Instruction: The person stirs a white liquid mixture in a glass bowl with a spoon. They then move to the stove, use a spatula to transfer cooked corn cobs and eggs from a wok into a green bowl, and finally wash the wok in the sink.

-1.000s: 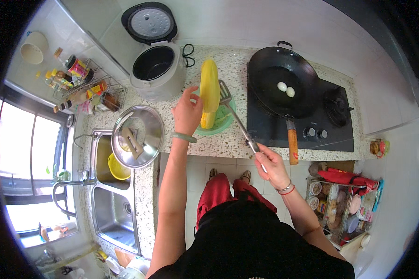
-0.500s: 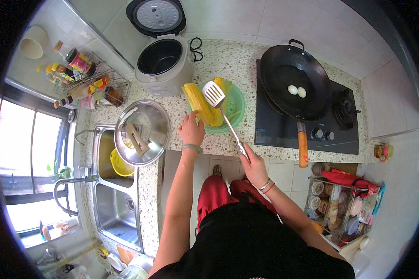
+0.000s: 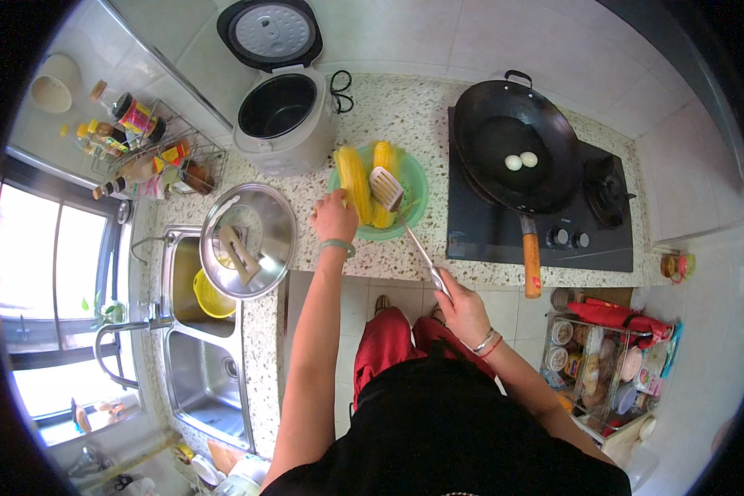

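A pale green bowl (image 3: 418, 202) sits on the speckled counter with yellow ears of corn (image 3: 353, 183) in it, some husk still on them. At its lower left rim, my left hand (image 3: 336, 218) is closed with bent fingers, beside the left ear. The hand hides that part of the rim. My right hand (image 3: 461, 311) grips the handle of a slotted spatula (image 3: 386, 188). Its head lies over the corn, tilted down into the bowl. To the right, a black wok (image 3: 517, 124) on the stove holds two white eggs (image 3: 521, 160).
An open rice cooker (image 3: 285, 132) stands behind the bowl. A steel lid (image 3: 260, 223) rests partly over the sink (image 3: 211, 388), where a yellow basket (image 3: 213, 295) sits. The wok's wooden handle (image 3: 531, 260) juts past the counter edge. Bottles (image 3: 132, 116) fill a rack at left.
The spatula head has drawn back toward me and sunk lower over the corn. The left ear has shifted rightward in the bowl. My left hand has moved slightly forward; my right hand still grips the spatula.
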A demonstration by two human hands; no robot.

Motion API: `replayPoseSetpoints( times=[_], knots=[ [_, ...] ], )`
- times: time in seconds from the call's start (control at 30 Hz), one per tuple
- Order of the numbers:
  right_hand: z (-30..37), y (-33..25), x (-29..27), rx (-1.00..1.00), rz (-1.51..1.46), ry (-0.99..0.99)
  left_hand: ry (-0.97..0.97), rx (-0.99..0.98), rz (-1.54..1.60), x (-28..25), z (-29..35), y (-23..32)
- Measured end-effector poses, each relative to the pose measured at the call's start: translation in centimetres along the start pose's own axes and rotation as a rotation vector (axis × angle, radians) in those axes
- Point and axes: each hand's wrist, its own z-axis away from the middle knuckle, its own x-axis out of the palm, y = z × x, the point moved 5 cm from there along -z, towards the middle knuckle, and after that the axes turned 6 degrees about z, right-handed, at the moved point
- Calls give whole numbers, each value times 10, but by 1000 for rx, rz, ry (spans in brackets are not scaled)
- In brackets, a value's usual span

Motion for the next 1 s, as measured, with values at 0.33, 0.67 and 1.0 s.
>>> replayPoseSetpoints(
  times=[0.33,0.67,1.0],
  knots=[
    [5,5,-48,298,-401,-74,338,49,579,-7,19,9],
    [4,68,-180,442,-386,261,134,375,810,-14,31,173],
    [-29,179,-224,301,188,312,111,505,673,31,40,255]
  ],
)
